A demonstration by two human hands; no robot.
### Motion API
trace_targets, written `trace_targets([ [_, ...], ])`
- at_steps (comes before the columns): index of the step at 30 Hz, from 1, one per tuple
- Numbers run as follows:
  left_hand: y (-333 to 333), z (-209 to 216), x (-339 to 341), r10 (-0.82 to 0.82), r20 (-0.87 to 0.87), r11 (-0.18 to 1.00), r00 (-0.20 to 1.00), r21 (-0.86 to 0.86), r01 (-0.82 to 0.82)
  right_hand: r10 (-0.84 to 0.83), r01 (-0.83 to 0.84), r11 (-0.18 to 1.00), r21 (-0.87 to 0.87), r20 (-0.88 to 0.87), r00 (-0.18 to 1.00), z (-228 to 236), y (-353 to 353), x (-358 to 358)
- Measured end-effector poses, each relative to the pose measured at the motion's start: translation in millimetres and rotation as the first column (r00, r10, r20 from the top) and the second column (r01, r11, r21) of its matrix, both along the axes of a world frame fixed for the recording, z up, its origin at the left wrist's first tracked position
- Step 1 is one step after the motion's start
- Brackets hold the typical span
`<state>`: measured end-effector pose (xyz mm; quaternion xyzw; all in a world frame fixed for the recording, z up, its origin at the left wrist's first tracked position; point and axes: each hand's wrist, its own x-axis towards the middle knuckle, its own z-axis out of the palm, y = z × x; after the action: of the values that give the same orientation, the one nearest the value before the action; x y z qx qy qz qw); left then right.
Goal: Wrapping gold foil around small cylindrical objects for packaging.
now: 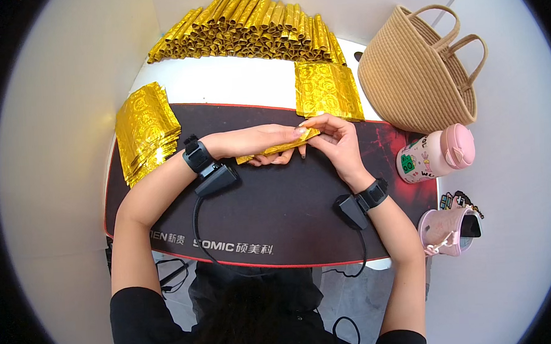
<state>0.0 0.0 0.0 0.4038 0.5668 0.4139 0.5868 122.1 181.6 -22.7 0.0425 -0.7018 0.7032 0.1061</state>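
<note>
- I see the left hand [265,140] nearly closed: its thumb lies on top of a narrow gold foil piece [280,149], with the fingers curled underneath.
- I see the right hand [337,141] in a loose curl, thumb and fingertips pinching the right end of that same piece.
- The foil piece is between both hands, above the far middle of the black desk mat [277,202], slanting up slightly toward the right. I cannot tell whether it touches the mat.
- On the left, a fanned stack of gold sheets [148,131] overlaps the mat's edge.
- Just beyond the right hand I have a second gold stack [327,90], partly on the mat, partly on the white table [222,79].
- At the far side I see a large heap of gold tubes [244,26], ends facing near.
- Far right is a woven basket [412,67] with two handles; nearer, a pink-lidded bottle [431,153], then a pink container [447,232] with something dark inside that I cannot identify.
</note>
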Motion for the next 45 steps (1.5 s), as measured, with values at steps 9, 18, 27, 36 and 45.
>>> trace_targets([
  [9,1,4,2,0.019,0.082,0.999,0.996,0.049,-0.023,-0.037,0.038,0.998,-0.041,0.018,0.999,-1,2,1],
  [18,2,-5,0,0.146,0.209,0.982,0.967,0.088,-0.167,-0.118,0.146,0.936,-0.321,0.105,0.987,6,1,1],
  [27,6,-12,6,0.181,0.138,0.97,0.974,0.141,-0.2,-0.371,0.392,0.912,0.121,-0.164,0.914,0,-2,1],
  [36,6,-10,9,0.194,0.053,0.969,0.979,0.145,-0.2,-0.437,0.464,0.863,0.199,-0.167,0.884,-1,0,2],
  [45,5,-7,10,0.205,-0.042,0.971,0.978,0.136,-0.197,-0.415,0.459,0.834,0.305,-0.202,0.887,0,0,1],
])
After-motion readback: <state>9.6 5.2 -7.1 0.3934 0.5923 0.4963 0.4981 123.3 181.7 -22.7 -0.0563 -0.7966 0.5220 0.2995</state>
